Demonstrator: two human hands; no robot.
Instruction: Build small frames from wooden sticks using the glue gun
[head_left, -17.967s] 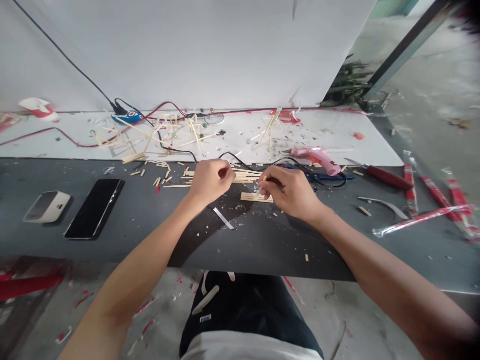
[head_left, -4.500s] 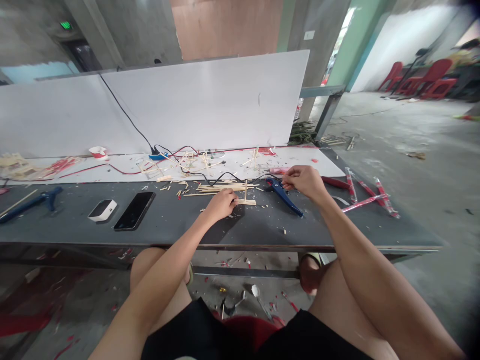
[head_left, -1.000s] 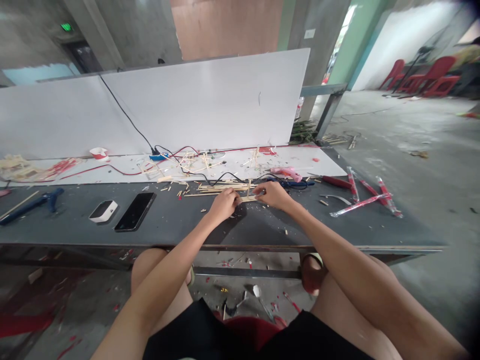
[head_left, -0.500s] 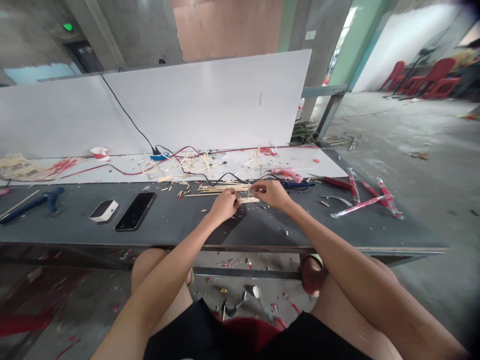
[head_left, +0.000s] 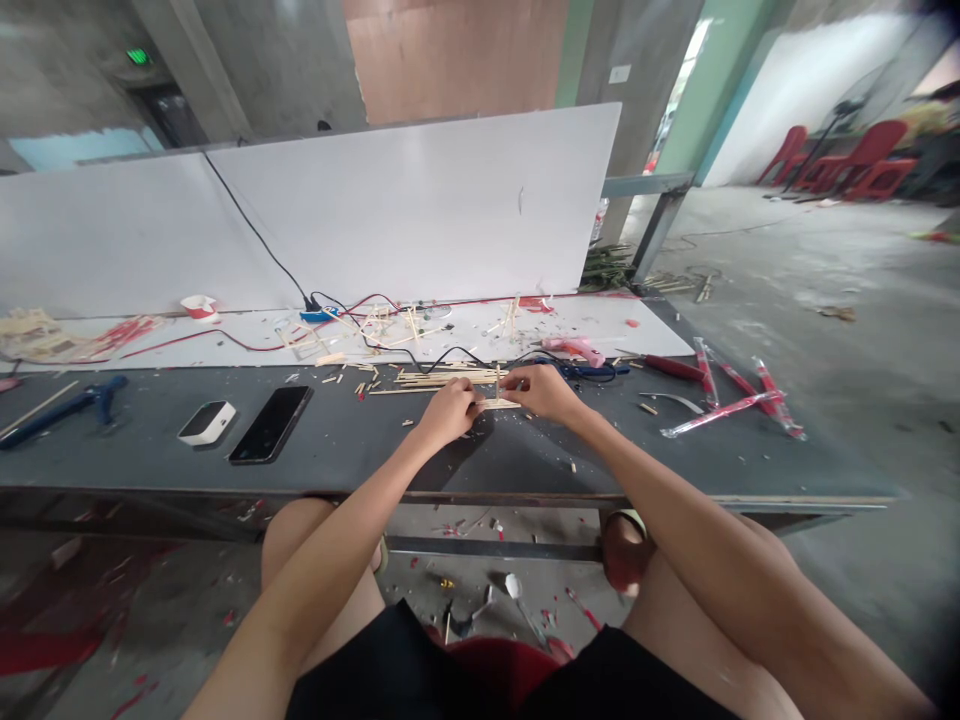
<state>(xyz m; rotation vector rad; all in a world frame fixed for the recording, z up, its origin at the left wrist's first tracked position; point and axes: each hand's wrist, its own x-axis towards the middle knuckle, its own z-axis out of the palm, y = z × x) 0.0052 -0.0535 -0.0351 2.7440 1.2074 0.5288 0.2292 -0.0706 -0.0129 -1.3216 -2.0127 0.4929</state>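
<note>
Close together at the middle of the bench, my two hands work on thin pale wooden sticks. The closed fingers of my left hand (head_left: pixel 451 408) grip the left end of a flat wooden stick piece (head_left: pixel 501 405) low over the bench. My right hand (head_left: pixel 543 391) pinches a short upright wooden stick (head_left: pixel 498 380), whose foot meets the flat piece; whether the two are joined I cannot tell. Just behind my hands lies a bundle of long wooden sticks (head_left: pixel 420 380), with small cut bits around it.
A pink glue gun (head_left: pixel 574 349) and a red-handled tool (head_left: pixel 675 367) lie right of the sticks. Red wrapped sticks (head_left: pixel 739 408) are farther right. At left are a phone (head_left: pixel 271 425), a white box (head_left: pixel 208 423) and a blue tool (head_left: pixel 67 410). A black cable (head_left: pixel 259 232) crosses the white panel (head_left: pixel 420 215).
Both hands stay nearly in place. The flat piece has shifted very slightly at its right end beneath the upright stick. Nothing was let go.
</note>
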